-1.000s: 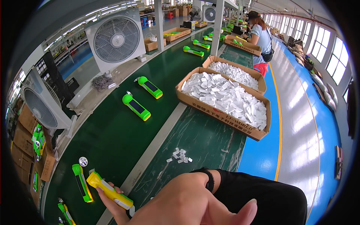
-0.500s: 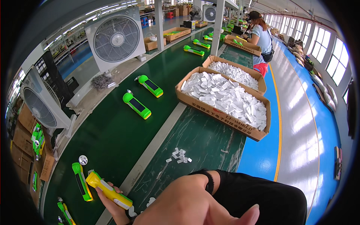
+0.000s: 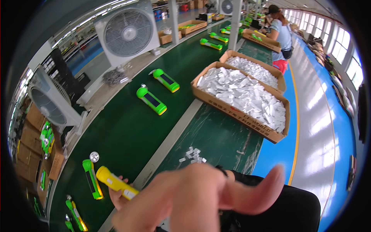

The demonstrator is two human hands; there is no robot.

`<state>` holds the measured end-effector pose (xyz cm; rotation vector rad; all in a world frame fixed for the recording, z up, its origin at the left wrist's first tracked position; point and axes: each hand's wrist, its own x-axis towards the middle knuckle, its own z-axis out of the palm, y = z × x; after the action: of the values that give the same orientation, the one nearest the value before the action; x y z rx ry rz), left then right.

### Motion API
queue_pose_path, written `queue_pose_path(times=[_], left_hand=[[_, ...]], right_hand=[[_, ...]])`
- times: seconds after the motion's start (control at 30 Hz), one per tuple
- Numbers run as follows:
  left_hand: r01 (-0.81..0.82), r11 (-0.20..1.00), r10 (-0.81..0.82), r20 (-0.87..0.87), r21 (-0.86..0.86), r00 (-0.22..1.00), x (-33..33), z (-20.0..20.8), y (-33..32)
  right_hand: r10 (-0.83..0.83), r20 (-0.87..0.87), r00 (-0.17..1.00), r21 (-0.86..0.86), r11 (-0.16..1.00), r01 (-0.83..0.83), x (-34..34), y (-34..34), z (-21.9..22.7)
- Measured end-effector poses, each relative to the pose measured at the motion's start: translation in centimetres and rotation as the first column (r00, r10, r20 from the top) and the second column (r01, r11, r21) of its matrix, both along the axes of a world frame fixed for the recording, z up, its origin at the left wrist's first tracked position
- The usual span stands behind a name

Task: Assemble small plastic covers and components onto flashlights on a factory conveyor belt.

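Note:
At the lower left, my left hand [image 3: 114,198] is closed around a yellow flashlight [image 3: 114,182] with a pale strip on its side. Its fingers wrap the body from below, and the near end is partly hidden behind my right hand. Very close to the camera, my blurred right hand [image 3: 193,189] fills the lower middle. Its thumb stands out to the right, apart from the bent fingers, whose tips run out of the picture; no object shows in it. Just beyond it lie small white plastic pieces [image 3: 193,154]. Beside the yellow flashlight rests a green flashlight [image 3: 92,179] with a dark panel.
More green flashlights [image 3: 151,101] lie along the green conveyor belt [image 3: 116,131]. Two cardboard boxes stand at the right, the nearer box [image 3: 239,112] full of white plastic parts. Fans [image 3: 129,34] line the far side. Another person [image 3: 279,34] works farther up the line.
My right hand has risen closer to the camera and looks larger. The view has shifted, so the belt and boxes sit farther right. My left hand still grips the yellow flashlight.

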<state>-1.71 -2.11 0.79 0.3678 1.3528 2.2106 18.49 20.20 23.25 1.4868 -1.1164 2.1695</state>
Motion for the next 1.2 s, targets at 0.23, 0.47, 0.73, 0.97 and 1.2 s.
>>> queue_pose_path(times=[0.23,0.47,0.73,0.97,1.2], left_hand=[[0.081,0.987,-0.096,-0.099,-0.139,0.990,-0.7,1.6,0.5],[-0.067,0.921,-0.101,-0.400,-0.385,0.911,-6.4,3.0,8.5],[-0.641,0.548,-0.345,-0.843,-0.537,0.412,-13.4,1.0,13.5],[-0.725,0.433,-0.459,-0.824,-0.535,0.334,-13.3,-1.0,14.6],[-0.748,-0.093,-0.256,-0.710,-0.657,0.656,-17.5,5.6,5.7]], right_hand=[[-0.007,0.174,0.985,-0.259,0.965,0.052,-1.2,1.8,-1.3],[-0.101,-0.021,0.995,-0.454,0.887,0.081,-0.9,5.0,-2.0],[-0.128,-0.054,0.990,-0.536,0.840,0.079,-0.7,5.8,-2.2],[-0.191,-0.022,0.981,-0.676,0.726,0.126,1.4,6.3,-3.0],[-0.151,-0.008,0.989,-0.714,0.693,0.100,0.2,6.4,-3.0]])
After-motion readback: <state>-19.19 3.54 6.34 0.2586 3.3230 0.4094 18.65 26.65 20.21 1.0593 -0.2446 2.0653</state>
